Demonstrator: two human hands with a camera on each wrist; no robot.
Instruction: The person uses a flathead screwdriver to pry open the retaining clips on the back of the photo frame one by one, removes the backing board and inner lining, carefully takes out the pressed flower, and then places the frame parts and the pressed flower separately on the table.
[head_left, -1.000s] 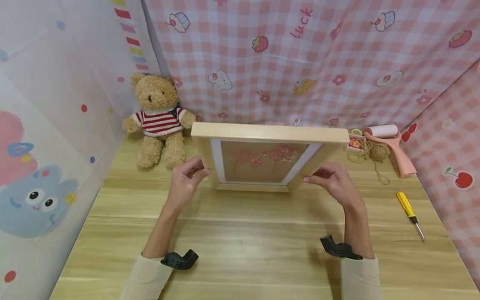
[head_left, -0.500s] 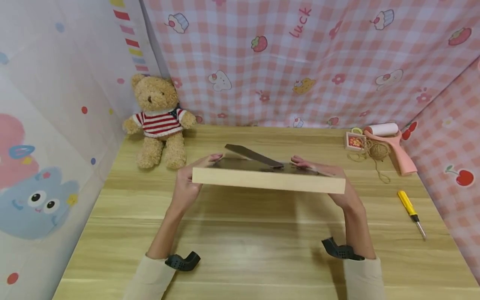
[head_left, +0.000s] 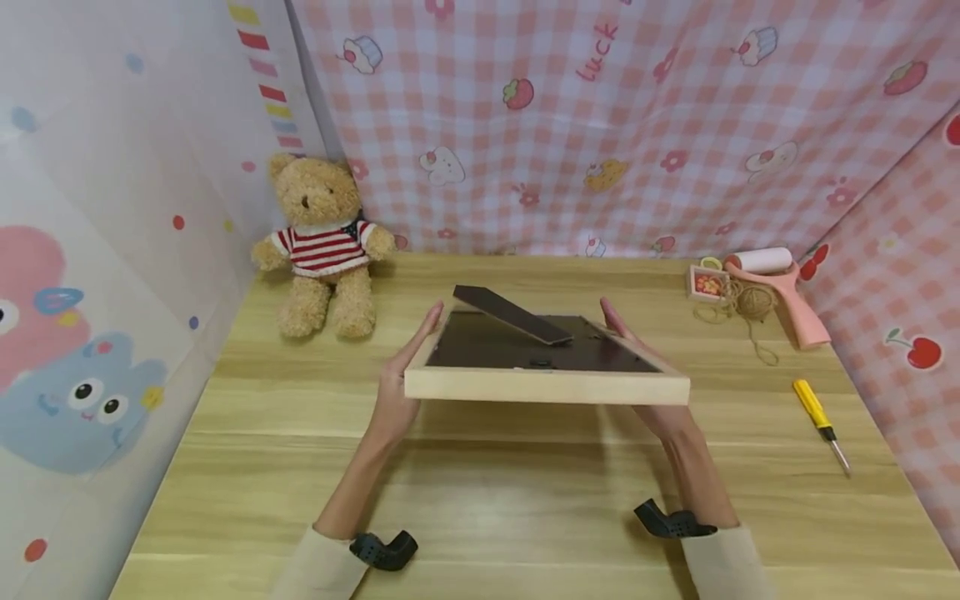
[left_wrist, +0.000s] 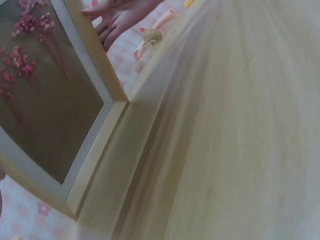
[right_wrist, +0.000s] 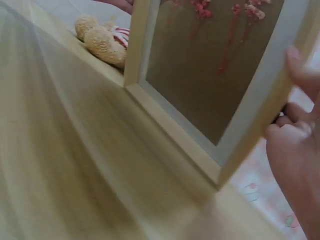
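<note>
Between both hands is a pale wooden picture frame (head_left: 547, 387), tilted with its dark backing board (head_left: 487, 350) upward in the head view. A black easel stand (head_left: 512, 315) juts up from that backing. My left hand (head_left: 397, 387) holds the left side of the frame, thumb stretched along it. On the opposite side my right hand (head_left: 660, 408) grips the frame, partly hidden beneath it. In the right wrist view the right thumb lies at the front edge, with fingers bent behind. Pink dried flowers (right_wrist: 245, 10) show behind the frame's white inner border (right_wrist: 250, 95).
A teddy bear (head_left: 322, 242) in a striped shirt sits at the back left of the wooden table (head_left: 480, 500). At the back right lie a small box (head_left: 707, 283), a twine ball (head_left: 753, 302) and a pink-handled lint roller (head_left: 795, 304). A yellow screwdriver (head_left: 821, 427) lies on the right.
The frame has tipped from standing with its flower front visible to lying back-up toward me, its near edge lowered. Both hands have shifted from pinching its lower sides to holding along its sides.
</note>
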